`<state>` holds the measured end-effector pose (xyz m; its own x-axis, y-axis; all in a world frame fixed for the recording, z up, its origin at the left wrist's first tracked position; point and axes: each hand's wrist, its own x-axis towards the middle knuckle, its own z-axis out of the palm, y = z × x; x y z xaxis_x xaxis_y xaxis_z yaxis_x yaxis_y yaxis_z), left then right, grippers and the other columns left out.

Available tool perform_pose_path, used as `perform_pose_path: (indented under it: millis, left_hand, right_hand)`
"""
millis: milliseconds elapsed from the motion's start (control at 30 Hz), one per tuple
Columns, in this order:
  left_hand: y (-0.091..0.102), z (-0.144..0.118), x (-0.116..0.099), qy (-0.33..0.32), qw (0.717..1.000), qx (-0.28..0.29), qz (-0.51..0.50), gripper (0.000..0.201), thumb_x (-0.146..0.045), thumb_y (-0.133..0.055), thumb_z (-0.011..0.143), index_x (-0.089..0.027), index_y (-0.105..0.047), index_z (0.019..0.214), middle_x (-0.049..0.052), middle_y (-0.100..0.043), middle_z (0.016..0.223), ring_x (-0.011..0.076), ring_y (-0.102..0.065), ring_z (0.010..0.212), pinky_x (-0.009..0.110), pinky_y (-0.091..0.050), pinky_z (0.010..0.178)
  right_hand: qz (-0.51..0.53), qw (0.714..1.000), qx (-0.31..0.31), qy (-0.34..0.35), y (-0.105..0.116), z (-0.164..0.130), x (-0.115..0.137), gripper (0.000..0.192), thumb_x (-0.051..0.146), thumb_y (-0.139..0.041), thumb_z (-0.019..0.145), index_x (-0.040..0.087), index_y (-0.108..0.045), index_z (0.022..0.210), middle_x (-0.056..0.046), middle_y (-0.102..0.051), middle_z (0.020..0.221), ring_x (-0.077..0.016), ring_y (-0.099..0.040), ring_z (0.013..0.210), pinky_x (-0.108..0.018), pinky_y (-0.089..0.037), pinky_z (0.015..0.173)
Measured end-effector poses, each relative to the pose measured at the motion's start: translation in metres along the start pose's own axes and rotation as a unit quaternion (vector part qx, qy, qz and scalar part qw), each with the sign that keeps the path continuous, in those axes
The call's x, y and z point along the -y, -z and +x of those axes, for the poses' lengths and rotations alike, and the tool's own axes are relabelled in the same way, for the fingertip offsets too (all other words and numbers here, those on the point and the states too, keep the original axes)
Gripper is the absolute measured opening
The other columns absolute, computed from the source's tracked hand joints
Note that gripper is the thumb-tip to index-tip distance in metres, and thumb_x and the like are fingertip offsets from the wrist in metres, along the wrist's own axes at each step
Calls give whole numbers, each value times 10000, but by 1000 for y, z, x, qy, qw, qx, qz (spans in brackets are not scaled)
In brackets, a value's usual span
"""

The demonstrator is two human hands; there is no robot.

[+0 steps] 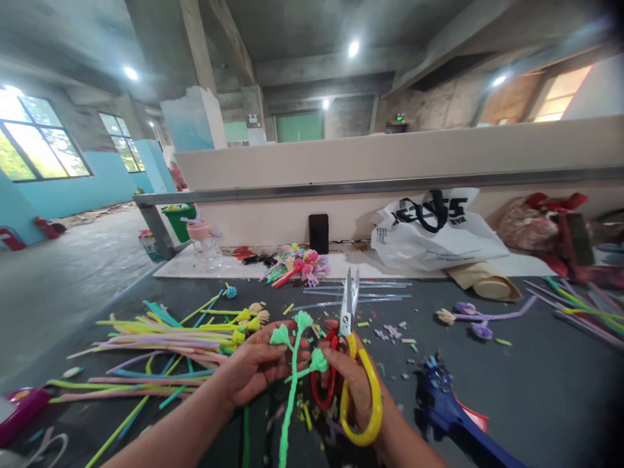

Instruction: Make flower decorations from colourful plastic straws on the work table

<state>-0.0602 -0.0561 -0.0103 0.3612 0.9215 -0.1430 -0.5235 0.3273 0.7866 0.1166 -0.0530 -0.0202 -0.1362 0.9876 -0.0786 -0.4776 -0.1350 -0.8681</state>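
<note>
My left hand (pixel 258 364) is closed on a green pipe-cleaner flower (pixel 291 390), pinching it near its two upper buds. A third bud sticks out to the right on a short side stem. My right hand (pixel 359 383) holds a pair of scissors (pixel 374 403) with one red and one yellow handle, blades pointing up and slightly parted. Its thumb and fingertips touch the right green bud. Left of my hands lies a pile of pipe cleaners (pixel 160 341) in yellow, pink, purple and blue. A purple pipe-cleaner flower (pixel 480 318) lies to the right.
Nearby on the dark table are a blue glue gun (pixel 439 406), clear glue sticks (pixel 361 299) and cut scraps (pixel 390 331). Farther back are a bunch of pipe-cleaner flowers (pixel 302 263), a black phone (pixel 318 234) and a white bag (pixel 439 231). A magenta object (pixel 24 409) sits at the left edge.
</note>
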Motion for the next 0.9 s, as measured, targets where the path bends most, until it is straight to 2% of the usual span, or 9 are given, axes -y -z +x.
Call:
perform_pose_path:
  millis: [133,233,300,400,500,600,700,800,900]
  left_hand:
    - [-1,1,2,4,999,34,-24,316,-58,-529,758,-124,-497,1065,146,-652,989,222,-625,894,397,-424,871]
    - [-1,0,3,6,998,52,-25,286,-91,-524,773,-133,-501,1055,148,-653,978,220,-623,895,401,-421,865]
    - [2,1,4,5,999,51,-9,274,-130,-524,783,-141,-495,1056,131,-670,896,208,-633,853,379,-438,830]
    - [7,3,4,-7,996,37,84,284,-216,-492,803,-159,-466,1080,91,-663,793,175,-642,758,338,-464,761]
    - [9,6,5,-20,972,17,235,335,-300,-452,801,-148,-457,1099,87,-647,779,177,-641,693,341,-483,702]
    - [7,8,1,-38,927,-24,372,466,-300,-546,722,-121,-469,1145,106,-644,854,194,-631,711,323,-484,663]
    - [6,6,-15,-89,855,-95,502,522,-239,-606,661,-155,-501,1165,87,-615,1004,189,-585,845,280,-449,726]
    - [16,9,-50,-123,771,-161,604,297,-264,-525,738,-167,-621,1002,50,-624,957,179,-558,875,274,-419,776]
    - [40,23,-96,-109,686,-204,690,234,-277,-481,797,-140,-635,906,44,-633,873,189,-563,853,329,-426,789]
  right_hand:
    - [2,1000,-5,-11,1,0,-2,559,302,-689,648,254,-410,1130,41,-574,697,-78,-496,394,-210,-433,383]
    - [0,999,-2,-33,0,-1,-2,529,337,-686,646,253,-440,1107,48,-577,646,-85,-486,360,-219,-427,359]
    - [6,998,-21,-55,-1,-1,-2,526,374,-685,633,247,-461,1092,50,-583,601,-87,-474,336,-214,-407,338]
    - [34,996,-56,-61,-2,2,2,476,407,-676,612,217,-508,1014,42,-588,555,-83,-456,320,-197,-373,318]
    - [65,994,-60,-68,3,8,8,370,405,-644,623,190,-528,901,52,-541,473,-88,-436,304,-194,-343,303]
    - [90,992,-60,-68,11,15,10,321,345,-648,611,192,-500,851,55,-523,444,-95,-437,314,-195,-346,313]
    - [108,990,-67,-65,15,20,9,369,286,-671,575,215,-453,863,46,-553,464,-94,-441,329,-187,-351,324]
    - [116,988,-65,-73,15,22,5,409,291,-683,562,222,-429,876,39,-559,456,-96,-429,324,-183,-340,314]
    - [123,988,-72,-52,12,23,2,417,274,-696,545,213,-425,856,39,-553,441,-91,-421,319,-179,-338,309]
